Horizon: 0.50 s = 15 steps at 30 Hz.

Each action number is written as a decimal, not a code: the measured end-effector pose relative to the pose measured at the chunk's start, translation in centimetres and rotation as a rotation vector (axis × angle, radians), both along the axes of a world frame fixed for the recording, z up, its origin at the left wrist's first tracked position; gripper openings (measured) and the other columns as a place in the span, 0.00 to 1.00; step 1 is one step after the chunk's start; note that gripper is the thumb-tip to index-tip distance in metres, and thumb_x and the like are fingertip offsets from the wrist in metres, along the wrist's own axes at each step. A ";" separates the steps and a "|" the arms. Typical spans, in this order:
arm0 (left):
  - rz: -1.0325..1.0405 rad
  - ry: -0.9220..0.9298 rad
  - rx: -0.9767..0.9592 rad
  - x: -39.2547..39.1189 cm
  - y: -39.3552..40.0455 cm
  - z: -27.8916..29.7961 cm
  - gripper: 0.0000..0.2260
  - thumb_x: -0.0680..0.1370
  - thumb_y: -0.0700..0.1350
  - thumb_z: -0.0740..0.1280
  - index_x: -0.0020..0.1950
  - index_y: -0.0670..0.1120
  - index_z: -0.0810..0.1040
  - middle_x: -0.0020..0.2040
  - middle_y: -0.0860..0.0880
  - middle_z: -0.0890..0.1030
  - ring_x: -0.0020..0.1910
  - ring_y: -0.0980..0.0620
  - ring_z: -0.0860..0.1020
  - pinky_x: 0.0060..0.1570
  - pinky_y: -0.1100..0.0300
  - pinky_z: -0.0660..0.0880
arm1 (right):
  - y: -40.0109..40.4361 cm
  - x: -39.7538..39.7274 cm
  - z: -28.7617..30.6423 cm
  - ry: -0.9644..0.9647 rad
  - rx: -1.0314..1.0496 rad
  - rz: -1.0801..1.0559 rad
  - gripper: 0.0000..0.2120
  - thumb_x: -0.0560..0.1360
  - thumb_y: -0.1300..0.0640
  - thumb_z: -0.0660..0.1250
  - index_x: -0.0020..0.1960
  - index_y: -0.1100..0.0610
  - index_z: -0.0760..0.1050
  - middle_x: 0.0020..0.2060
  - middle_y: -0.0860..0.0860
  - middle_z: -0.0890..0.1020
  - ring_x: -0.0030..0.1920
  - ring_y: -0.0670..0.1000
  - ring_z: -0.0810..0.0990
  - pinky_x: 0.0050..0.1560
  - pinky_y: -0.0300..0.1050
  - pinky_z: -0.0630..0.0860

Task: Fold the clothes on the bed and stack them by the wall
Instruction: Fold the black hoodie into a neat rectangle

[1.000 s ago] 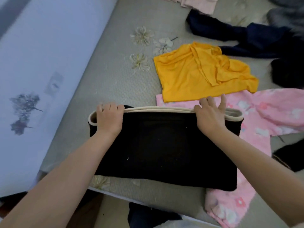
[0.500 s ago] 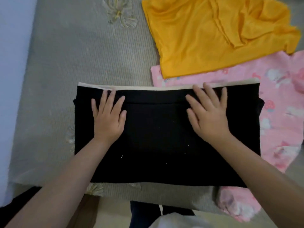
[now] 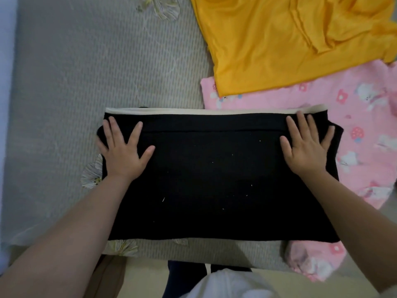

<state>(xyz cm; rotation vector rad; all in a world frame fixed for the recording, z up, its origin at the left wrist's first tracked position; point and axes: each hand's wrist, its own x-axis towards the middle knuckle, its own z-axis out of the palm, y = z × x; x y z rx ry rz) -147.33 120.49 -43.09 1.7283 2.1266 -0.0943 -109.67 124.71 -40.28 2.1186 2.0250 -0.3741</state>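
Two hands lie flat on a folded black garment [image 3: 214, 179], fingers straight and spread, gripping nothing. The left hand [image 3: 122, 150] presses the garment's left end and the right hand [image 3: 307, 147] its right end, both just short of the far edge, where a cream band [image 3: 193, 111] shows. Palms down at the two ends looks meant to smooth the fold and hold the layers square, so the piece keeps its shape for stacking.

Beneath and around the hands, the black garment sits on the grey quilted bed [image 3: 107, 72], close to the bed's near edge. Beyond the right hand and partly under the garment's right end lies a pink printed garment [image 3: 354, 108], unfolded. Farther out past it, a yellow garment [image 3: 279, 39] overlaps the pink one, loosely crumpled. To the outside of the left hand, a pale wall [image 3: 6, 61] borders the bed; no stack is visible there.
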 end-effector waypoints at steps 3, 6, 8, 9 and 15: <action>0.017 -0.004 -0.037 -0.3 0.3 -0.3 0.36 0.69 0.66 0.48 0.73 0.49 0.62 0.74 0.32 0.49 0.73 0.35 0.44 0.66 0.33 0.42 | 0.2 0.3 -1.0 0.068 -0.047 -0.090 0.32 0.73 0.42 0.44 0.74 0.53 0.55 0.75 0.51 0.53 0.75 0.52 0.50 0.70 0.60 0.36; 0.007 0.011 -0.065 -0.2 0.4 -0.3 0.30 0.75 0.62 0.58 0.73 0.51 0.60 0.74 0.34 0.46 0.74 0.37 0.42 0.66 0.33 0.42 | 1.0 0.8 -1.3 0.122 -0.137 -0.113 0.31 0.74 0.42 0.45 0.75 0.51 0.51 0.76 0.49 0.50 0.75 0.49 0.46 0.71 0.57 0.35; -0.003 0.002 -0.088 -0.2 0.5 -0.1 0.29 0.75 0.58 0.60 0.74 0.52 0.58 0.75 0.35 0.44 0.74 0.39 0.40 0.67 0.34 0.41 | 1.5 1.2 -1.1 0.133 -0.195 -0.107 0.27 0.79 0.43 0.50 0.75 0.50 0.50 0.76 0.48 0.48 0.75 0.47 0.45 0.71 0.57 0.35; -0.004 -0.008 -0.107 -0.2 0.7 0.0 0.29 0.75 0.59 0.60 0.74 0.53 0.57 0.75 0.36 0.43 0.74 0.40 0.39 0.67 0.35 0.40 | 1.7 1.3 -0.7 0.131 -0.206 -0.103 0.26 0.80 0.46 0.51 0.75 0.50 0.50 0.76 0.48 0.48 0.75 0.47 0.45 0.71 0.57 0.36; -0.024 -0.118 0.051 1.1 -1.9 3.9 0.35 0.72 0.64 0.55 0.71 0.41 0.64 0.73 0.32 0.52 0.73 0.33 0.46 0.67 0.37 0.42 | -2.9 0.4 3.9 0.179 0.122 -0.028 0.23 0.76 0.52 0.57 0.68 0.63 0.68 0.69 0.60 0.68 0.71 0.63 0.61 0.69 0.64 0.53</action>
